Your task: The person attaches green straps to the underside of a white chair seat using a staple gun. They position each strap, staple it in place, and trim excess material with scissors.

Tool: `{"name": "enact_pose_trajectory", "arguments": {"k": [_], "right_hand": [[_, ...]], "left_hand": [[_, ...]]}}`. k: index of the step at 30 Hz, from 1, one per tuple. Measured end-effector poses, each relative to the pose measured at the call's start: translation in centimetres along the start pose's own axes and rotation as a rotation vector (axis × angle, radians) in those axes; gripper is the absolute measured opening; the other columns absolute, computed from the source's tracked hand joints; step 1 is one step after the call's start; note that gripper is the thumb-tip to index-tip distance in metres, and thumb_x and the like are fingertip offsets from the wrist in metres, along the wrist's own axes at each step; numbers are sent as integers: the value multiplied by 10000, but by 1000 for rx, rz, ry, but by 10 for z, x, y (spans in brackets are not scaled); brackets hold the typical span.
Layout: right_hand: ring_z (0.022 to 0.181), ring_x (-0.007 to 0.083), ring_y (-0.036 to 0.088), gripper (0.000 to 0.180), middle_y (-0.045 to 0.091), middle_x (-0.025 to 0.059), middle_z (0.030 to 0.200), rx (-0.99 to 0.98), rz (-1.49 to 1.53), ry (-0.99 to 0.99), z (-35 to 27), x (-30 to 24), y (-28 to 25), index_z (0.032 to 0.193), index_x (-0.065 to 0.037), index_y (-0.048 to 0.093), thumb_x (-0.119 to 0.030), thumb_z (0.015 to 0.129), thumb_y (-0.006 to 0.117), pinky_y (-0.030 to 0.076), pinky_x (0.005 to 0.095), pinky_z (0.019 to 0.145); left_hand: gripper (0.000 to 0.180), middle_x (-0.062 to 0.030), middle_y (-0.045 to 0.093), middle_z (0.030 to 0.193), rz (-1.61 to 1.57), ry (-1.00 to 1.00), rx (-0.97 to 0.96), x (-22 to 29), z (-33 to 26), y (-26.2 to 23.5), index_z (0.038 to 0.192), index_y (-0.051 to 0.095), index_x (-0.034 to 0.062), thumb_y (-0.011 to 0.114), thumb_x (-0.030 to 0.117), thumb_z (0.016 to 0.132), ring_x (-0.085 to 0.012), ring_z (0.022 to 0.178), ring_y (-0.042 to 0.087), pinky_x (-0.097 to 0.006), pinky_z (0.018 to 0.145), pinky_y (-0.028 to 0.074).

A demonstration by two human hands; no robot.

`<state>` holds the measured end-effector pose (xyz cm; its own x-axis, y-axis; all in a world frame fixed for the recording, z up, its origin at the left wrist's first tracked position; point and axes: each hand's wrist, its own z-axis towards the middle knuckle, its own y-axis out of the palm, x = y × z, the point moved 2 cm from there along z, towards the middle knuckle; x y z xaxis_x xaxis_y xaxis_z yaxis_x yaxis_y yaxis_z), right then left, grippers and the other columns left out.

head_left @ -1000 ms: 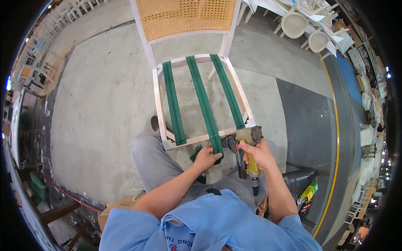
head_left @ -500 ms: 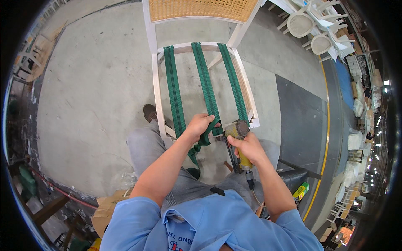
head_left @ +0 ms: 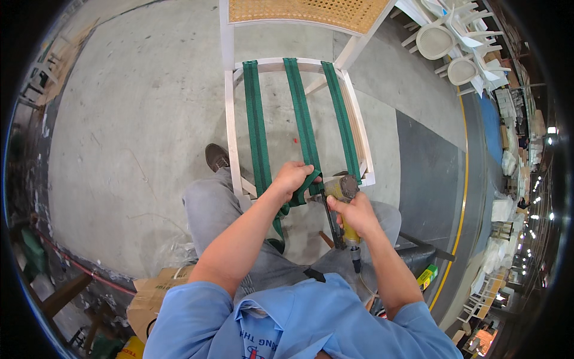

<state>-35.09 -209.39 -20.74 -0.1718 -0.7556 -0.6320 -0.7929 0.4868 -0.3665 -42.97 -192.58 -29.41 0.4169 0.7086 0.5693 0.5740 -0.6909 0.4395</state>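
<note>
A pale wooden chair frame [head_left: 231, 128] with a woven cane back [head_left: 311, 13] stands before me. Three green webbing straps run front to back over its seat opening: a left strap [head_left: 256, 119], a middle strap [head_left: 303, 110] and a right strap [head_left: 342, 119]. My left hand [head_left: 293, 179] is closed on the loose green webbing at the middle strap's near end; the tail hangs down between my legs. In my right hand [head_left: 357, 214] is a yellow pneumatic staple gun [head_left: 343, 188], its nose by the front rail near the middle strap. The nose's exact contact is hidden.
An air hose [head_left: 366, 283] leads off the gun's handle. A cardboard box [head_left: 156, 296] sits at lower left, and a green and yellow box [head_left: 427, 276] at my right. White chairs [head_left: 434, 42] are stacked at far right. A yellow line [head_left: 461, 203] crosses the floor.
The chair, straps and surroundings sit slightly shifted in view, mostly rightward at the chair. Both hands keep their grips, the left on the webbing, the right on the staple gun.
</note>
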Motion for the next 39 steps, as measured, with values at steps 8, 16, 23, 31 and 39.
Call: {"name": "enact_pose_trajectory", "arguments": {"k": [8,16,23,31,39], "right_hand": [[484,124,562,330,614,45,655,-27,-19,1,5,3,9,928,18,652,-274,853,786,436,296,429],[506,121,569,298,636,45,720,-70,-31,1,-5,-8,21,950,3,657,-261,867,768,450,296,448],[563,132,596,317,672,56,823,19,184,-26,-47,0,-33,1046,7,663,-250,886,758,497,296,501],[641,158,614,381,639,57,913,670,425,-76,-183,102,-215,1101,-11,620,-298,893,758,498,320,550],[633,179,587,397,612,64,927,726,848,188,-231,301,-248,1115,-94,629,-398,888,748,499,339,549]], "left_hand": [[275,-111,731,951,-39,-11,-32,1,1,-1,1106,618,-22,542,222,1004,-137,585,590,-306,439,460],[269,-93,726,936,-57,-21,-48,1,0,-4,1101,631,-6,535,227,1005,-134,607,585,-302,474,460],[288,-80,725,943,134,5,-114,8,-13,-7,1125,644,-12,555,229,994,-134,692,594,-301,564,480],[468,-118,703,1005,724,470,48,-18,-23,4,1162,623,-18,783,239,806,-229,893,643,-367,824,500],[562,-252,644,1061,1327,704,466,-38,-14,23,1137,527,-3,786,346,781,-455,1016,617,-480,864,485]]}}
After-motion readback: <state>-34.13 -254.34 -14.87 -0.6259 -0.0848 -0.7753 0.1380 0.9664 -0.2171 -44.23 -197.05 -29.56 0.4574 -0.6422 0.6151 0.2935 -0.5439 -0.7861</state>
